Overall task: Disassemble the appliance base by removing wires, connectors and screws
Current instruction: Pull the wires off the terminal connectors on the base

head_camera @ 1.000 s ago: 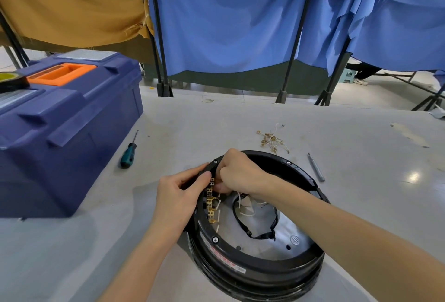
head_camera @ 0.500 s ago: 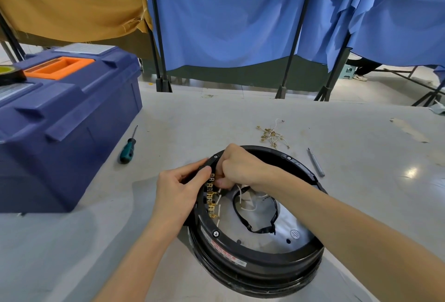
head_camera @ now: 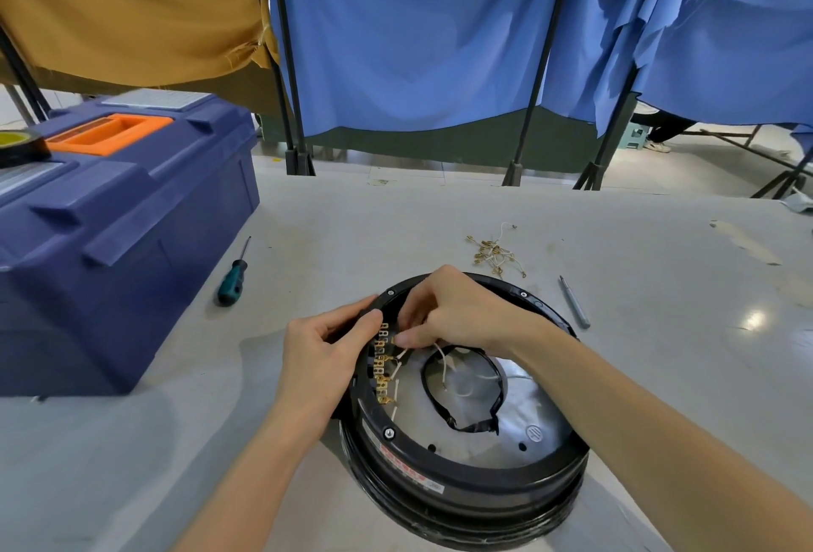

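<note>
A round black appliance base (head_camera: 466,476) lies on the grey table with a silver plate inside. A row of brass connectors (head_camera: 382,369) with thin white wires runs along its inner left rim. My left hand (head_camera: 323,351) grips the outer left rim of the base, thumb on top. My right hand (head_camera: 457,314) reaches in from the right and pinches a white wire's connector (head_camera: 401,339) at the top of the row. A black band (head_camera: 462,388) loops loosely over the plate.
A pile of removed brass connectors and wires (head_camera: 495,252) lies behind the base. A green-handled screwdriver (head_camera: 233,276) rests to the left, a grey metal tool (head_camera: 574,303) to the right. A big blue toolbox (head_camera: 110,217) stands at the left.
The hands stay at the same place on the rim. My right hand's fingers have shifted slightly down the connector row.
</note>
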`<state>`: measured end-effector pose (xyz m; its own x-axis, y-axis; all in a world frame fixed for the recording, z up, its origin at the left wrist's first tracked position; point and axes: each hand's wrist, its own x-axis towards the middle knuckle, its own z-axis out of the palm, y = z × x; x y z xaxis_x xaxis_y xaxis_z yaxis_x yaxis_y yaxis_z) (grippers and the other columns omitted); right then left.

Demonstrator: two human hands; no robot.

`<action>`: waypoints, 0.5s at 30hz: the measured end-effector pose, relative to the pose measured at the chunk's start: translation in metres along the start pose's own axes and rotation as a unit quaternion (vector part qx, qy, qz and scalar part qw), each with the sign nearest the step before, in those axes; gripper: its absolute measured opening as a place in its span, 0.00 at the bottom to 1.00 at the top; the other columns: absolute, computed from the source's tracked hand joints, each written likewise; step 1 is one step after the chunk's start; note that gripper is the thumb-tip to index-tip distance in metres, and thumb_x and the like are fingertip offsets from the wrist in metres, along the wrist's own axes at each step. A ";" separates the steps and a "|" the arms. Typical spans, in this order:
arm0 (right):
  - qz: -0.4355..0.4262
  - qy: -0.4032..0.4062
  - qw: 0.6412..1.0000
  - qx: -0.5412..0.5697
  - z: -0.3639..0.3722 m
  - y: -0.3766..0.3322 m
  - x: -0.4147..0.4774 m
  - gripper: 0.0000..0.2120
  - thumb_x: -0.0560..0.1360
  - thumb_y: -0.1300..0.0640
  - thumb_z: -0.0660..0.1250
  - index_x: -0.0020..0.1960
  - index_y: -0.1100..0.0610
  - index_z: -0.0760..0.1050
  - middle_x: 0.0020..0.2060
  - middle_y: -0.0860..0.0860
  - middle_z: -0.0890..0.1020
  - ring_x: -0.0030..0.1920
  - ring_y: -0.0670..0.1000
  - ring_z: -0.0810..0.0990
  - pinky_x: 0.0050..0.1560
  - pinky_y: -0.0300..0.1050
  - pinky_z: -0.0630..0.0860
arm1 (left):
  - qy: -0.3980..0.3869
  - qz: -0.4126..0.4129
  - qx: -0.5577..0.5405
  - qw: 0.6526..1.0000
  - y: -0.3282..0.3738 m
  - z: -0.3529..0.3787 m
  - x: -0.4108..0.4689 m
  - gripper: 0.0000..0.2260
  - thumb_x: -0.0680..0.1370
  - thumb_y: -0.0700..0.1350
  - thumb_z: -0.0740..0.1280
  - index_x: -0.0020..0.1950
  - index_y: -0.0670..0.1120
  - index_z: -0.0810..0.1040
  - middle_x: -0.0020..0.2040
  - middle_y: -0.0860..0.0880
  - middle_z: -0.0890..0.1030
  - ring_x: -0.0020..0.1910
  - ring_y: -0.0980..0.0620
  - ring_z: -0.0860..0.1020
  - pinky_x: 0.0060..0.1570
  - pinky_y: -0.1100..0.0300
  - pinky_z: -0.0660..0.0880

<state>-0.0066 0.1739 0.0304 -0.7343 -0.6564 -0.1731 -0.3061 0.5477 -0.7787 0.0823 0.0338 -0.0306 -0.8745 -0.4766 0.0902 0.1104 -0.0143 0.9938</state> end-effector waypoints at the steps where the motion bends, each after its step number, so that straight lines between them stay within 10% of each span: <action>1: -0.014 0.010 1.000 0.018 -0.002 0.001 -0.002 0.04 0.69 0.65 0.75 0.42 0.61 0.81 0.34 0.53 0.82 0.33 0.48 0.78 0.38 0.41 0.76 | -0.005 0.002 -0.001 1.000 0.000 0.000 -0.001 0.07 0.74 0.41 0.72 0.48 0.52 0.86 0.45 0.52 0.86 0.47 0.54 0.84 0.51 0.56 0.79; 5: -0.062 0.000 0.998 0.000 -0.001 -0.002 -0.011 0.03 0.69 0.62 0.76 0.39 0.58 0.82 0.25 0.45 0.79 0.28 0.42 0.75 0.33 0.34 0.72 | -0.010 0.007 -0.002 1.000 0.001 0.000 -0.001 0.08 0.74 0.41 0.71 0.47 0.54 0.86 0.45 0.52 0.86 0.47 0.54 0.84 0.49 0.59 0.80; 11: -0.081 0.016 0.989 -0.125 0.016 -0.008 -0.009 0.03 0.68 0.58 0.76 0.40 0.58 0.84 0.41 0.56 0.82 0.41 0.53 0.80 0.44 0.48 0.76 | -0.004 0.013 0.002 1.000 0.002 0.000 -0.001 0.08 0.74 0.40 0.71 0.48 0.53 0.86 0.43 0.54 0.86 0.46 0.57 0.84 0.44 0.67 0.79; 15: -0.076 0.008 0.984 -0.163 0.020 -0.010 -0.006 0.02 0.68 0.62 0.74 0.36 0.58 0.83 0.28 0.49 0.78 0.31 0.47 0.74 0.34 0.38 0.68 | -0.005 0.019 -0.007 1.000 0.002 0.000 -0.001 0.10 0.74 0.39 0.71 0.46 0.55 0.86 0.43 0.53 0.86 0.44 0.57 0.84 0.41 0.69 0.77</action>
<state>0.0128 0.1617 0.0271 -0.6742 -0.7363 -0.0586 -0.5882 0.5832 -0.5602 0.0835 0.0340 -0.0290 -0.8741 -0.4684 0.1287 0.1498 -0.0080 0.9887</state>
